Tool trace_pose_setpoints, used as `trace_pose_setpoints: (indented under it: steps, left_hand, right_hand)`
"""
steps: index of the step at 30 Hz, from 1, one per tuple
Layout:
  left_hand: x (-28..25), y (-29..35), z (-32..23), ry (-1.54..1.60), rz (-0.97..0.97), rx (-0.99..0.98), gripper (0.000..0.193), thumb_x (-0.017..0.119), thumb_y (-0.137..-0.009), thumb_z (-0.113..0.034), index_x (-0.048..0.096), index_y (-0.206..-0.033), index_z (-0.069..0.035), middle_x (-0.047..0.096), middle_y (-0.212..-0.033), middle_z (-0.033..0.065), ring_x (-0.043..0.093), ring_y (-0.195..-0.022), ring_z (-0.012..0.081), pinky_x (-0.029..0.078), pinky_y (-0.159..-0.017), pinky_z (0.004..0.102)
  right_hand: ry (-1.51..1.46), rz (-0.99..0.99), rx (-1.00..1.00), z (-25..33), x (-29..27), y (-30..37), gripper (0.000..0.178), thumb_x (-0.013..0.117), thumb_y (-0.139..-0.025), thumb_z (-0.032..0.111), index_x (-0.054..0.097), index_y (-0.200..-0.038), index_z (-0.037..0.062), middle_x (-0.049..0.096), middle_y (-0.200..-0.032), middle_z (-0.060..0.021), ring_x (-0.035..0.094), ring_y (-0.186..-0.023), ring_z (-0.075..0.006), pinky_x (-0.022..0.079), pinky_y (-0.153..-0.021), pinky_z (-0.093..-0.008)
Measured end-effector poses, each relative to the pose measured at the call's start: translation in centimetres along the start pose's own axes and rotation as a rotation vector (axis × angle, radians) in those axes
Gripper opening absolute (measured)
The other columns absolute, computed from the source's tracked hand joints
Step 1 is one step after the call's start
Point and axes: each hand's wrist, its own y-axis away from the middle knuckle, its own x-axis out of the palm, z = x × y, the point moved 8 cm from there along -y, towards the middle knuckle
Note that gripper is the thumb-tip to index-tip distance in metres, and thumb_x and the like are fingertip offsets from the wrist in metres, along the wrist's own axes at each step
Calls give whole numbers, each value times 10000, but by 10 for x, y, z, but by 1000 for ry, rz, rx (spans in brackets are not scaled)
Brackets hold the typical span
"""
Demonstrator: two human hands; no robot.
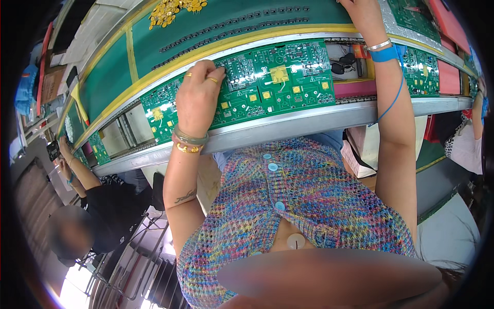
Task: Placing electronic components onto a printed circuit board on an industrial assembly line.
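My left hand (197,91) is over a long green circuit board (272,92), its fingers bent and pressed together near the board's far edge. Whatever those fingertips hold, if anything, is too small or hidden. The board lies across a metal-railed conveyor (288,123) and carries several square yellow parts. Beyond the rail, my right hand (361,15) reaches toward the green work surface (226,18), its fingertips cut off by the upper edge of the view. A blue wrist strap (387,53) with a cord is around my right wrist.
Rows of small black components (236,26) and a pile of yellow parts (172,13) lie on the far surface. Right of the board is a bin (343,64) with dark parts. More boards (422,72) stand along the conveyor. Another person (113,206) works at the left.
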Motion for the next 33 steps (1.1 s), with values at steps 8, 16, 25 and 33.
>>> trace_pose_setpoints:
  steps: [8,16,25,33]
  left_hand:
    - [4,8,-30,-185,22,216,200,574,-698,3,598,-883,78,487,-957,97,526,-808,236,512,-640,322]
    - [2,9,-11,-123,1,82,189,578,-749,-32,626,-926,12,541,-984,95,564,-843,245,517,-693,342]
    - [-1,-77,174,98,-70,-499,267,748,-767,-309,726,-893,-74,688,-876,101,657,-773,238,505,-710,334]
    - [7,-73,202,253,-9,-500,249,739,-782,-287,727,-899,-68,716,-827,48,673,-756,139,506,-696,271]
  right_hand:
    - [-356,38,267,32,-22,9,91,644,-825,62,645,-902,13,655,-710,-102,624,-610,-160,480,-579,-283]
    - [-328,151,170,104,-28,37,137,562,-938,155,610,-1026,61,624,-698,12,502,-611,-35,399,-551,-195]
    - [-40,305,182,145,-9,66,150,594,-878,275,609,-867,126,608,-602,-77,621,-597,-300,466,-535,-401]
    - [17,412,191,139,17,72,185,589,-830,250,659,-761,93,645,-667,-121,635,-645,-324,493,-593,-428]
